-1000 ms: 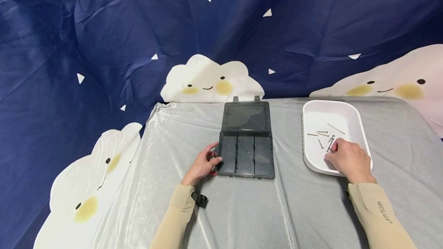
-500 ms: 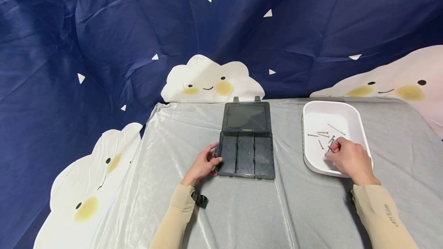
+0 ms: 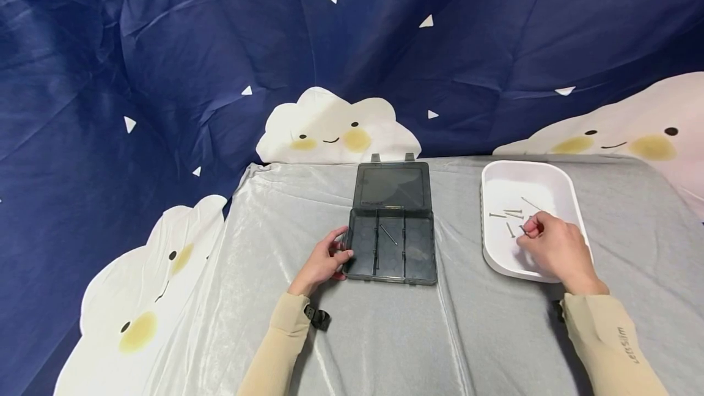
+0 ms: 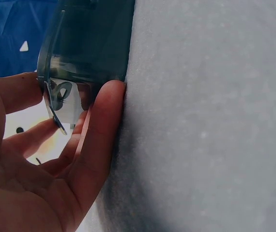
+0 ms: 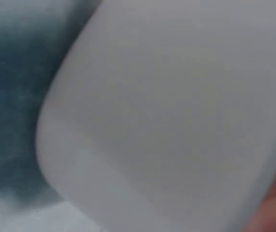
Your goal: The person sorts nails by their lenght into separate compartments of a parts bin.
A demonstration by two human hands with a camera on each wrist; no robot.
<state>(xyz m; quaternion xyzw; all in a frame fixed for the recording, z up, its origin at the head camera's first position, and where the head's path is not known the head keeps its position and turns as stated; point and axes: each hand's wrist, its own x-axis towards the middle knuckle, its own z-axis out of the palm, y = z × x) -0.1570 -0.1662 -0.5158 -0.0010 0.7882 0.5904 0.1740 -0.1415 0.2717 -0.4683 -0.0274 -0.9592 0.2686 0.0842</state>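
Note:
My left hand (image 3: 324, 258) holds the left side of a dark see-through compartment box (image 3: 419, 249), its lid standing open at the back. In the left wrist view, the thumb and fingers grip the box's side wall (image 4: 92, 43). One slim metal screw (image 3: 388, 234) lies slanted in the middle compartment, and another dark one (image 3: 377, 255) lies along the left divider. Over the white tray (image 3: 574, 200), my right hand (image 3: 558, 249) pinches a small dark screw (image 3: 522, 229) between thumb and forefinger, mostly hidden by the fingers. Several loose screws (image 3: 513, 212) lie beyond the fingertips.
A grey velvety cloth (image 3: 385, 335) covers the table, with a stretch of it between box and tray. Behind hangs a navy curtain (image 3: 220, 47) with white clouds. The tray's pale wall (image 5: 167, 121) fills most of the right wrist view.
My right hand has shifted slightly right and lifted a little, the pinched screw turning and coming off the tray floor. The left hand and box have stayed put.

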